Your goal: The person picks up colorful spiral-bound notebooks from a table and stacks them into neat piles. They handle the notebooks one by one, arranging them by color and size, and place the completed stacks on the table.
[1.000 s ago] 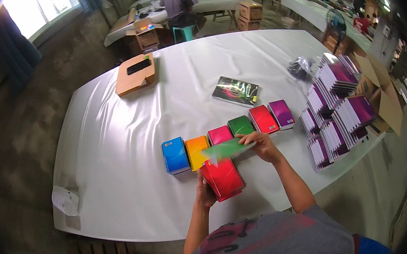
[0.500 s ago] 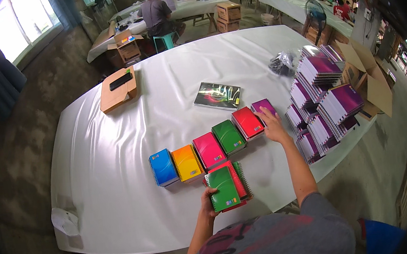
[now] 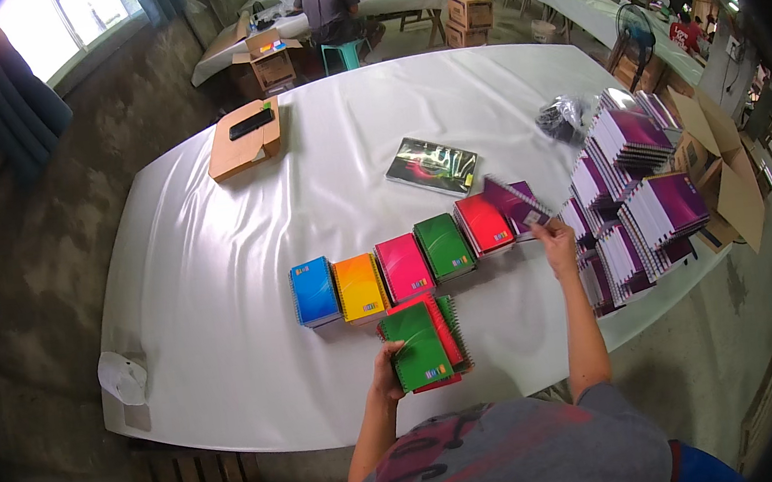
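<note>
My left hand (image 3: 386,371) grips several spiral notebooks near my body, a green notebook (image 3: 421,348) on top with red and green ones fanned beneath. Raised in my right hand (image 3: 556,247) is a purple notebook (image 3: 515,201), tilted and pinched by its lower corner. Just behind it, partly covered, lies more purple notebook (image 3: 524,191) stock. A row of notebook stacks runs leftward from there: red (image 3: 485,223), green (image 3: 444,244), pink (image 3: 404,265), yellow (image 3: 360,286) and blue (image 3: 313,289).
Many purple notebooks (image 3: 664,202) are piled at the right, beside an open carton (image 3: 726,167). A shiny dark-covered pack (image 3: 435,165) and crumpled plastic (image 3: 561,117) lie further back. A phone (image 3: 251,122) rests on flat cardboard (image 3: 225,159). Another person (image 3: 328,7) sits at a far table.
My right hand has lifted a purple notebook off the rightmost stack and drawn it toward the right. My left hand still holds its notebooks. The whole view has shifted slightly.
</note>
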The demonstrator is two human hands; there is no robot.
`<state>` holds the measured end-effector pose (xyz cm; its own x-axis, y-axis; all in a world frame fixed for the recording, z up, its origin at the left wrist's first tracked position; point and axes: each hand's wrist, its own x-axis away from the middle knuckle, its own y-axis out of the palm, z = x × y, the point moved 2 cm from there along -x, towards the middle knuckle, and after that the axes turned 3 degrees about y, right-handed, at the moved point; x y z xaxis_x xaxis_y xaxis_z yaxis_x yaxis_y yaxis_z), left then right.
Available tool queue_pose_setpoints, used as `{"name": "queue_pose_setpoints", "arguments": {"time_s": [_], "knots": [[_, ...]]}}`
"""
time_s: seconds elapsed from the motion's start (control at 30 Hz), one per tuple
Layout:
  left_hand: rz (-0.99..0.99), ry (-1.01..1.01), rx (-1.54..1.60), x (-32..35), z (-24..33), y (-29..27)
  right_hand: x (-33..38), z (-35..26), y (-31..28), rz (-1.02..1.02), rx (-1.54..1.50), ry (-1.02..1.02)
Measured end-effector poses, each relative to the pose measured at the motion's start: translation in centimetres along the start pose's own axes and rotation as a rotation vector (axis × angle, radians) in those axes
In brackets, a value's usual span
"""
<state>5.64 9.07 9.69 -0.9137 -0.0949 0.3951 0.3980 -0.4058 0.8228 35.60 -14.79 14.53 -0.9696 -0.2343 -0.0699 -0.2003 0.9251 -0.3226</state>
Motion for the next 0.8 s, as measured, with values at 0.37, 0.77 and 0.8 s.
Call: {"name": "queue_pose_setpoints", "arguments": {"time_s": [0.37,0.77,0.8], "knots": [[-0.205,-0.008,0.061,4.5,-0.2,-2.0,8.7,-13.8,19.6,-1.499,-0.409,-0.247],[0.184,0.178,-0.065,9.0,2.4,-5.3,9.0,-3.5,20.4,-0.523,0.766,-0.758],[0.193,0.179,-0.082,8.7,2.7,-5.3,9.5,-2.9,19.7,-0.539,0.669,-0.745]]}}
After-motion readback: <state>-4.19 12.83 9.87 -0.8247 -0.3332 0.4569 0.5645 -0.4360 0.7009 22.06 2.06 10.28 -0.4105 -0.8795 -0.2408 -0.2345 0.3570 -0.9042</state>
